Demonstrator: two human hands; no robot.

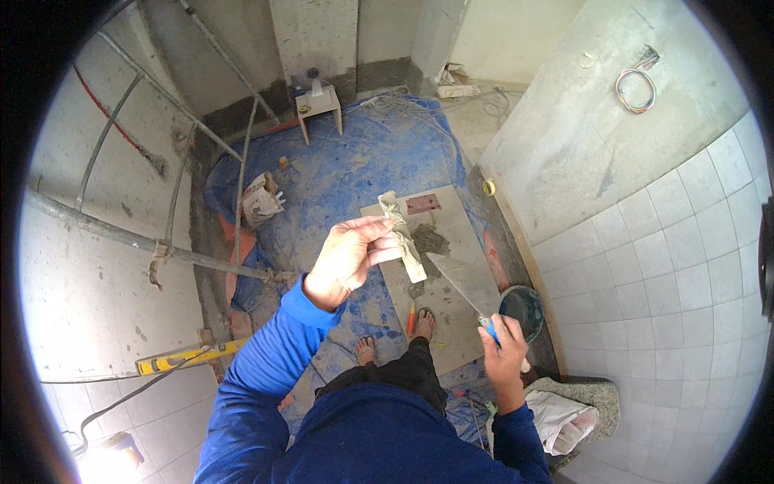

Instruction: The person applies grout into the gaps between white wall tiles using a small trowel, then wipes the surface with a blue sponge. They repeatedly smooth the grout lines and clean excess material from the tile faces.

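Note:
My left hand (348,256) is raised over the floor, its fingers pinching a narrow tile strip (413,262) with grey mortar smeared on it. In my right hand (505,345) is a pointed trowel (461,281), gripped by its handle; the blade points up and left toward the strip, a little apart from it. Below both hands lies a large pale board (451,339) bearing a mound of wet mortar (433,240). A reddish-brown rectangular piece (423,203) rests on its far part. Near my feet is a tool with an orange handle (411,319).
A dark bucket (522,313) stands right of the board, beside the tiled wall (645,282). Metal scaffold tubes (193,256) cross the left side, above a yellow spirit level (185,357). Blue sheeting (347,161) covers the floor; a small stool (318,102) stands at the far end.

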